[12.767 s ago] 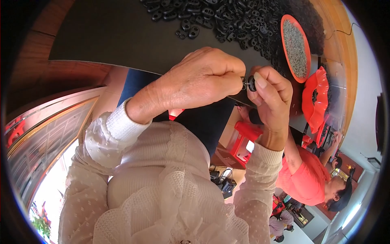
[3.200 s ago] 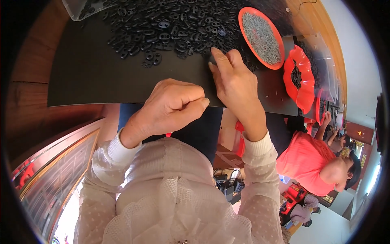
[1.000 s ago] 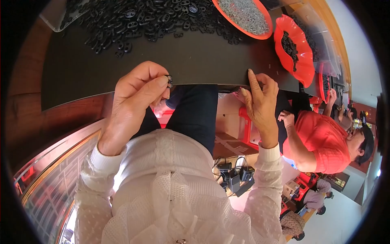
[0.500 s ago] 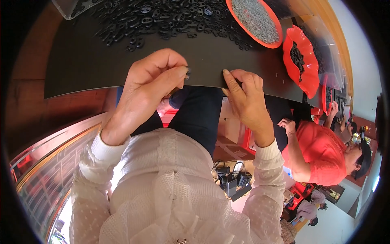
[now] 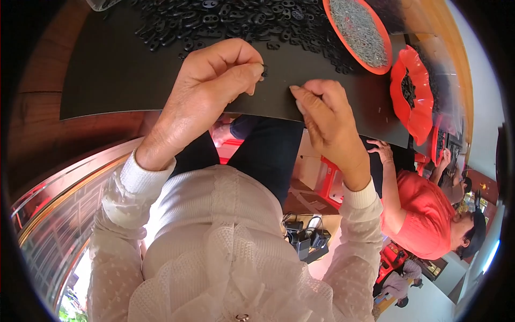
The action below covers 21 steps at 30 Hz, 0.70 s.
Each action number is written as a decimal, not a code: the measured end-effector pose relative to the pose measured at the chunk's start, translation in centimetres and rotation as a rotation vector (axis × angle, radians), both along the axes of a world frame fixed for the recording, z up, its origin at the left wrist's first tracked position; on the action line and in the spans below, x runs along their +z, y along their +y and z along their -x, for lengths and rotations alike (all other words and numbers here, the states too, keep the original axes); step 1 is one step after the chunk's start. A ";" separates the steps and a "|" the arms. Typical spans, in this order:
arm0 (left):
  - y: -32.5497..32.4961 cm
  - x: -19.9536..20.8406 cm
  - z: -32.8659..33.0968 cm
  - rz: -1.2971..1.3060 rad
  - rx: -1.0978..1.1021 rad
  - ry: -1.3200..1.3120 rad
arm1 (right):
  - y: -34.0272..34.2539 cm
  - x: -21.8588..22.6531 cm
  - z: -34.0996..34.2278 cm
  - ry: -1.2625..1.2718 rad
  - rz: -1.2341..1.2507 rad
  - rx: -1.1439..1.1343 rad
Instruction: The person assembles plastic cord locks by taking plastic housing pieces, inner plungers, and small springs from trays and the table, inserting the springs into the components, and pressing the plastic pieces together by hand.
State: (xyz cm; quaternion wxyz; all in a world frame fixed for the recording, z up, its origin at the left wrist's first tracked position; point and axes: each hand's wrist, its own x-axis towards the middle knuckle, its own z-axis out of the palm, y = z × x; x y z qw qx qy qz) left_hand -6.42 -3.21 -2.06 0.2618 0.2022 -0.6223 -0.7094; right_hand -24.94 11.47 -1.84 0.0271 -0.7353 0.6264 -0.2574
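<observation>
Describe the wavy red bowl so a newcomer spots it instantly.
Start at the dark tabletop, toward the picture's right. Below and right of the oval dish is the red bowl. Unlike that smooth-rimmed dish of grey pieces, it has a wavy rim and black pieces.

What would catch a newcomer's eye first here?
Probably the heap of small black two-holed pieces along the dark, flat tabletop, toward its far side. Right of the heap are a red oval dish of thin silvery bits and a red wavy-rimmed bowl. Nearer, the bare left hand pinches a small dark piece.
</observation>
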 end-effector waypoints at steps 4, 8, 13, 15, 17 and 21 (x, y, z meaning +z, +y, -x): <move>-0.1 -0.1 -0.1 -0.011 -0.002 -0.015 | -0.4 -0.2 1.0 -0.109 0.015 -0.066; 0.0 -0.1 -0.3 0.004 0.006 0.010 | -0.2 0.0 1.8 -0.219 0.024 -0.116; 0.0 -0.1 -0.3 -0.004 -0.012 -0.007 | -0.4 1.3 0.9 -0.107 -0.142 -0.176; 0.1 -0.1 -0.2 0.009 -0.016 0.005 | -1.2 1.6 0.8 -0.068 -0.164 -0.150; 0.1 -0.2 -0.1 0.009 -0.006 0.032 | -1.7 2.0 0.8 -0.029 -0.184 -0.118; -0.1 -0.5 -0.1 -0.037 0.001 0.056 | -2.2 2.5 1.2 0.069 -0.240 -0.123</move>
